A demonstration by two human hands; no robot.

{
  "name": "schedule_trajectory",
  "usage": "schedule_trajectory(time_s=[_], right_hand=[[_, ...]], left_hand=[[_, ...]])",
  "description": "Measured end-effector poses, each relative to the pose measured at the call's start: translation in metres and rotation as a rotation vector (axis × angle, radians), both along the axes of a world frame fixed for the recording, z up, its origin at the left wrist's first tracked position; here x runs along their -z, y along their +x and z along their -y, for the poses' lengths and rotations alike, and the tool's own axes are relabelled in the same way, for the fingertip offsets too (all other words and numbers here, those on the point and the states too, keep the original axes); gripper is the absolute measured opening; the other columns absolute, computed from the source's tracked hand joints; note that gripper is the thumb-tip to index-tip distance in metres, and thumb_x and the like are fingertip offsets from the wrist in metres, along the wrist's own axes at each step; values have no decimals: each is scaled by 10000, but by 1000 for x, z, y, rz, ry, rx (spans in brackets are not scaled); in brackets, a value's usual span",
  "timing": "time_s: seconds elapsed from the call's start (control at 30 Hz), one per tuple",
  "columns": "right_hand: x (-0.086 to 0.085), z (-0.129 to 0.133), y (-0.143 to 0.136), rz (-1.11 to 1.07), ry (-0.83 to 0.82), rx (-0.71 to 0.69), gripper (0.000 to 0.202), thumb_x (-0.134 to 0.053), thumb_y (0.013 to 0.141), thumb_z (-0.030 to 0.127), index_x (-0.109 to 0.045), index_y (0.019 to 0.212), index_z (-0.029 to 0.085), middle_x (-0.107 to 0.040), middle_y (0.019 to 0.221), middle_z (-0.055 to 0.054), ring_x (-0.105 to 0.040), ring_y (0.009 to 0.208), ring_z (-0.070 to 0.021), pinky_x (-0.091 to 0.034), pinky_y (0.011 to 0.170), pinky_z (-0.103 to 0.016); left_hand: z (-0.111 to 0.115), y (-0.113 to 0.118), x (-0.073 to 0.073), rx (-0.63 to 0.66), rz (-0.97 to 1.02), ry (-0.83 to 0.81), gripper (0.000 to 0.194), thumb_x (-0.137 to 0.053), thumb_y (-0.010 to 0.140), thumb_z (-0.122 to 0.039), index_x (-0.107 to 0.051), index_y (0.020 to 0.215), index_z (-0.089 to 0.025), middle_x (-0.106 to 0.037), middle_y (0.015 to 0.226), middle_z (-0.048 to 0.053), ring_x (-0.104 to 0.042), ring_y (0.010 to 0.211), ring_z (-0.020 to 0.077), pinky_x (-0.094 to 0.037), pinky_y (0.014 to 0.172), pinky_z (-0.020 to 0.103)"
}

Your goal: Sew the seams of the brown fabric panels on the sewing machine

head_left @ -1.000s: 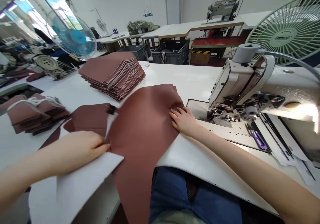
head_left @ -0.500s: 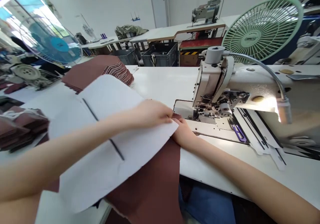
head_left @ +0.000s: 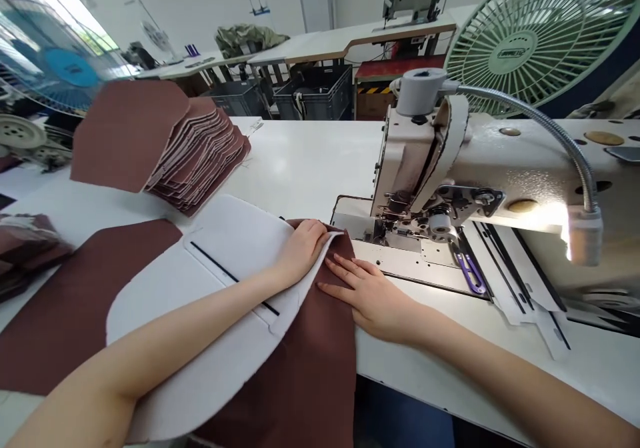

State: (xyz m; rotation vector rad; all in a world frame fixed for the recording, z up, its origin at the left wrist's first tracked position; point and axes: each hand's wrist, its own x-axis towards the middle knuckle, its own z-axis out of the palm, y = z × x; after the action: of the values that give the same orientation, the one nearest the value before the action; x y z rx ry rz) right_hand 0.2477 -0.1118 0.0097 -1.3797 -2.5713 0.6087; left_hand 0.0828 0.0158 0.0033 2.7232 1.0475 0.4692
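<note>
Clock directions are from the hands. Left hand (head_left: 303, 255) has its fingers bunched at the edge of the big rounded white panel with a black strip (head_left: 235, 348); can't tell whether they're actually pinching it. Right hand (head_left: 373, 295) lies flat, fingers a bit spread, on the reddish-brown sheet material (head_left: 320, 355) just under that edge. Both pieces sit partly on the glossy white worktop (head_left: 310, 161), the brown one hanging off at 6.

Cream metal sewing machine (head_left: 525, 161) at 2, lamp lit, purple-handled snips (head_left: 470, 273) at 3. Flat brown panel (head_left: 95, 295) at 9, thick stack of brown panels (head_left: 195, 161) at 10.

Room's got white walls, grey plastic crates (head_left: 317, 95) at 12, a red-topped bench (head_left: 400, 68) at 1, and a round green plastic fan (head_left: 530, 48) between 1 and 2. Its hub badge has dark lettering, too blurry for me to read for sure.
</note>
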Motion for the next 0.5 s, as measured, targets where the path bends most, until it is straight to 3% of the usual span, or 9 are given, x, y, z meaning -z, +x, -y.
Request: schedule_trajectory(time_s=[0.1,0.27,0.37,0.5], right_hand=[[3,9,-10,59,54,28,611,-510,842,191,-406,1443,187,-227,1543,-181,-164,1437,-304,-187,1141,-524],[9,24,-26,110,117,53,545,-479,893,239,-435,1415,91,-361,1476,-232,-306,1392,-317,-234,1133,-489],[9,27,-28,72,105,61,522,-523,891,284,-473,1395,159,-381,1473,-214,-299,1390,-337,-252,1115,-512],[6,25,-25,48,56,54,461,-555,883,327,-537,1336,243,-431,1447,-183,-297,1384,-361,-245,1098,-557]], left_hand=[[0,16,4,-32,116,-72,211,-403,977,-225,-505,798,-181,-582,867,49,-543,875,197,-462,837,338],[4,30,0,14,122,-116,104,-488,922,-173,-542,833,-176,-600,904,50,-550,903,206,-459,842,349],[9,32,-2,38,188,-167,131,-495,873,-84,-575,870,-187,-611,875,17,-571,870,176,-469,826,316],[13,34,2,16,254,-150,193,-482,885,-99,-639,828,-197,-622,851,18,-581,880,170,-477,841,306]])
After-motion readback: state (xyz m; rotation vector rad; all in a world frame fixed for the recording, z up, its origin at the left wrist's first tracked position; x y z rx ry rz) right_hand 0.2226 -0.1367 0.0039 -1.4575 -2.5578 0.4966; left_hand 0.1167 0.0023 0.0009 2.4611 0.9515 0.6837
